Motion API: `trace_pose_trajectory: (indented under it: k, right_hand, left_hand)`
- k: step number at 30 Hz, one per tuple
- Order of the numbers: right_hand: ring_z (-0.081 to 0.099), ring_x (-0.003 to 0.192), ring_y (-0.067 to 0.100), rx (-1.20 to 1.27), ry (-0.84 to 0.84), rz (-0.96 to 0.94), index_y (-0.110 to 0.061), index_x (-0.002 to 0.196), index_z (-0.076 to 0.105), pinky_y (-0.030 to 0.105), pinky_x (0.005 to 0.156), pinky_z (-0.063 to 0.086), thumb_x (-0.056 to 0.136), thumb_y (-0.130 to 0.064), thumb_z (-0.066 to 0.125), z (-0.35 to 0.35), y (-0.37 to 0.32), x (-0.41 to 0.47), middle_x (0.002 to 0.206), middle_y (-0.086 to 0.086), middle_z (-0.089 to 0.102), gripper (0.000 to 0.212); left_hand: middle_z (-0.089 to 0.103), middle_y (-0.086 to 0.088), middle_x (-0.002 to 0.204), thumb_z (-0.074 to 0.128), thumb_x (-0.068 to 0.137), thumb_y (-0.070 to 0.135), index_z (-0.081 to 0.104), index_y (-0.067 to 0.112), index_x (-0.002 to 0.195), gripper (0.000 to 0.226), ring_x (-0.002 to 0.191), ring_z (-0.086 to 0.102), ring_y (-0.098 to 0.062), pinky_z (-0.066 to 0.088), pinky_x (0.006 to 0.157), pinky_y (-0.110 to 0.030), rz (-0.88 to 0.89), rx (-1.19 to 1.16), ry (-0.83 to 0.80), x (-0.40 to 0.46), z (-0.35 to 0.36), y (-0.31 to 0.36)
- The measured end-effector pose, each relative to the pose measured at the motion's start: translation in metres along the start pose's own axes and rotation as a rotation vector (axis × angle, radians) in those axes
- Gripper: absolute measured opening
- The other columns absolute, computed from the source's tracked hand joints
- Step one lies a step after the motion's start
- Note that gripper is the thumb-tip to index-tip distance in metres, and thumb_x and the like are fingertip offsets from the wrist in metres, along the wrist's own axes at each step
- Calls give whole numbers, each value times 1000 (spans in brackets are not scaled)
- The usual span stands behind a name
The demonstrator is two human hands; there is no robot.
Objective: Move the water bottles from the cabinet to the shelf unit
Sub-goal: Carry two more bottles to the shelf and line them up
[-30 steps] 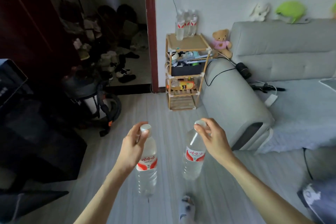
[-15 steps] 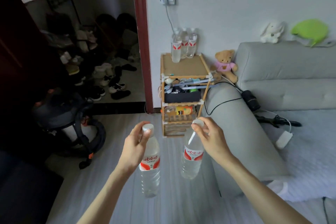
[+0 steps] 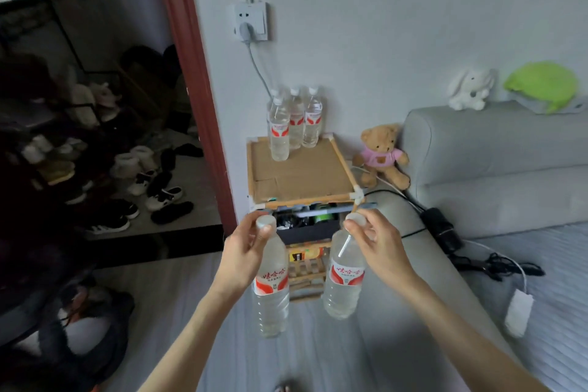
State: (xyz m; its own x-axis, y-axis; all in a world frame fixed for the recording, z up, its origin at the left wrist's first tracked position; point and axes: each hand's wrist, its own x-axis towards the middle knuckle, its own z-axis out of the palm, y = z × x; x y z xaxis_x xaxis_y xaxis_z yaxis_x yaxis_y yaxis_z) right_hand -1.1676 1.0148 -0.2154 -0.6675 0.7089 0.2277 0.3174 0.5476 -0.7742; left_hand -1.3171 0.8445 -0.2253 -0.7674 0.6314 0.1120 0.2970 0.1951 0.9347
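Observation:
My left hand (image 3: 243,253) pinches the neck of a clear water bottle (image 3: 271,289) with a red-and-white label, which hangs below it. My right hand (image 3: 377,243) holds a second, like bottle (image 3: 344,280) by its white cap. Both hang in front of a small wooden shelf unit (image 3: 300,175) against the wall. On the back left of its cardboard-covered top stand several more water bottles (image 3: 294,121), upright and close together. The cabinet is out of view.
A grey sofa (image 3: 496,165) sits right of the shelf unit, with a teddy bear (image 3: 381,154), a black cable and charger (image 3: 440,226) on it. A red door frame (image 3: 197,79) and a dim shoe area lie left. A wall socket (image 3: 251,21) is above.
I have walked closer to the shelf unit, which now fills the middle of the view. Both hands still carry their bottles, raised slightly toward it.

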Motion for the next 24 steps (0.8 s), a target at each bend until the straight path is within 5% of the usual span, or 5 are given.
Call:
trace_pose_trajectory:
  k: [6,17,21,24]
  right_hand:
    - [60,85,25,24,33,25,-13,101,59,36,77,49,79,-47,53,3,11,99,94,8,63,41]
    - [62,83,23,77,-68,-32,-17,98,58,44,78,52,72,-76,42,26,55,266,89,5,62,66]
    - [60,83,19,26,-136,-90,-12,102,56,34,78,50,83,-46,53,32,63,328,94,3,59,39]
    - [53,75,16,12,-152,-127,-6,99,58,20,69,38,83,-28,63,37,76,370,87,3,56,27]
  left_hand:
    - [62,15,89,49,76,56,50,45,96,23,89,60,-7,48,75,-25,22,20,-13,100,12,3]
    - [63,11,94,52,86,45,52,25,114,34,90,59,-8,44,72,-18,-27,89,-13,247,50,-3]
    - [63,8,108,50,77,57,49,30,119,50,100,59,-11,48,87,-33,-46,117,-8,300,66,-2]
    - [60,17,105,56,85,41,46,47,105,23,100,59,-9,47,88,-31,-51,175,16,336,81,1]
